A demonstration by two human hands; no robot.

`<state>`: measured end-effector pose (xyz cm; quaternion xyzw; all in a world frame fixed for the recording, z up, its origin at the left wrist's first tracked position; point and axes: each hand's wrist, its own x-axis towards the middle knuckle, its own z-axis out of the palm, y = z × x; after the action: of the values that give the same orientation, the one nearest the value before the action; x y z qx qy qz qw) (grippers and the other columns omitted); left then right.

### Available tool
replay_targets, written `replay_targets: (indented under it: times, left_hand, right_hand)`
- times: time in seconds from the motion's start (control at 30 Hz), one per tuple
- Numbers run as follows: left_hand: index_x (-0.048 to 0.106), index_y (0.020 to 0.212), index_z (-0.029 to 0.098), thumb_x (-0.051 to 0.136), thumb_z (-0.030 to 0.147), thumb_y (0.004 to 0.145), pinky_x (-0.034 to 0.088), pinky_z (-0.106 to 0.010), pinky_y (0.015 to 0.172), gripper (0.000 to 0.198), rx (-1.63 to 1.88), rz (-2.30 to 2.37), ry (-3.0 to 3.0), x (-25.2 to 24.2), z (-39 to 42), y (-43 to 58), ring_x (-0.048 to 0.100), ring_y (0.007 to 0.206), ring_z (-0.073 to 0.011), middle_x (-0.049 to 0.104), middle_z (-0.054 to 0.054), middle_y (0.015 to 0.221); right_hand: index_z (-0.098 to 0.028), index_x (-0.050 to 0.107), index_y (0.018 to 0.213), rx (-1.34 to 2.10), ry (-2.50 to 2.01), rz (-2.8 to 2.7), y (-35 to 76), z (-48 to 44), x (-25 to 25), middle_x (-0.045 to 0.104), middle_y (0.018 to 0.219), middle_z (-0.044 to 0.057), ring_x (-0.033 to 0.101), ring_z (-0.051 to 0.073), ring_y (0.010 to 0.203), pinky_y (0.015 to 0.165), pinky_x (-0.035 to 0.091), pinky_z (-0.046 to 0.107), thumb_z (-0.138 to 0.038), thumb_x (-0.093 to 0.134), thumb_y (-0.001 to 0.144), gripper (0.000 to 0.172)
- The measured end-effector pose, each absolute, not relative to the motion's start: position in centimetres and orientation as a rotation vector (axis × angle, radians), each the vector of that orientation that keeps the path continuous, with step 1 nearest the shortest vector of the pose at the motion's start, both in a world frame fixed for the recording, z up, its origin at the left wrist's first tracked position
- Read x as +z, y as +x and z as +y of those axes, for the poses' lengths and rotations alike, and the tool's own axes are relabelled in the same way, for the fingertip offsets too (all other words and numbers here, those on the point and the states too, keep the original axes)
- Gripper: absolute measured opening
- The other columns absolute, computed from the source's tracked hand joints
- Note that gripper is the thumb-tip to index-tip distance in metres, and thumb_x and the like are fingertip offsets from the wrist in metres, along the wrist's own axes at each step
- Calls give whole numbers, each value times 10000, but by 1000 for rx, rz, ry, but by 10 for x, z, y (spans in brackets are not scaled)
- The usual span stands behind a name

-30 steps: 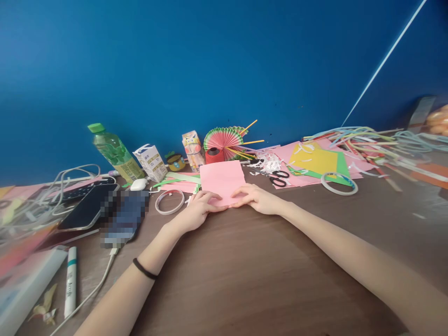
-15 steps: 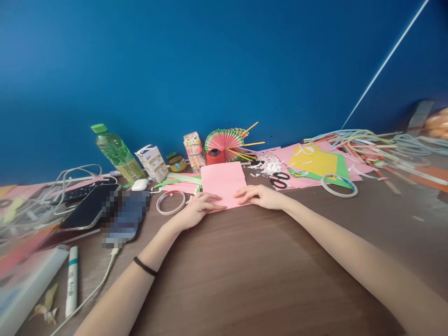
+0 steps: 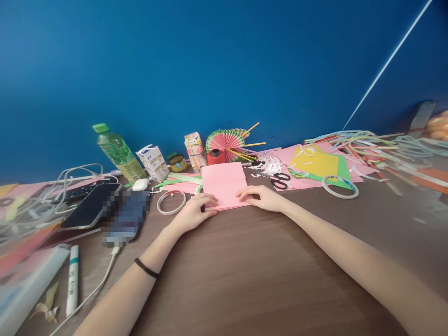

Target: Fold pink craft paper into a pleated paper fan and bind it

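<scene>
Pink paper [image 3: 224,181] lies on the brown table [image 3: 245,270], mid-dial. At its eight o'clock, the left hand [image 3: 196,210] pinches the near corner; at four, the right hand [image 3: 265,198] rests fingertips on it, whether gripping I cannot tell. Scissors [image 3: 280,181] lie near three o'clock.

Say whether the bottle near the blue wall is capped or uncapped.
Capped: the green cap sits on top of the bottle.

Left hand [image 3: 196,210] and right hand [image 3: 264,198] touch the pink paper [image 3: 224,183] toward its near corners, on the counter [image 3: 245,266]. Tape [image 3: 170,213] lies near the left hand; scissors [image 3: 276,180] lie right of the paper.
</scene>
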<state>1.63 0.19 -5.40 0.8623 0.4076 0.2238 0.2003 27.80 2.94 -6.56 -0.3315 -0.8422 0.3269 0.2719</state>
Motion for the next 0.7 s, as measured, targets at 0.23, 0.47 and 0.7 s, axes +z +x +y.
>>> replay_targets:
  times: [0.23, 0.47, 0.7]
  left_hand:
    - [630, 914, 193, 429, 300, 856, 439, -301, 798, 234, 684, 1272, 2615, -60, -1, 17, 561, 881, -172, 631, -59, 940]
    - [650, 857, 189, 408, 294, 871, 427, -317, 732, 265, 832, 1440, 2833, -63, 2, 15, 505, 818, -184, 582, -63, 858]
    - [607, 950, 174, 371, 270, 885, 422, -312, 786, 262, 819, 1402, 2805, -65, 2, 15, 505, 854, -179, 580, -65, 902]
  right_hand:
    - [-185, 651, 946, 687, -846, -2307, 275, 28, -71, 645, 1057, 68, 567, 184, 1033, 934, 409, 326, -232, 529, 796, 199]
    - [-178, 658, 957, 176, -789, -2358, 270, 25, -76, 636, 969, 83, 556, 184, 916, 829, 432, 339, -233, 438, 873, 242]
    - [-167, 663, 937, 87, -830, -2265, 269, 26, -75, 594, 780, 71, 521, 169, 742, 704, 423, 326, -212, 431, 875, 244]
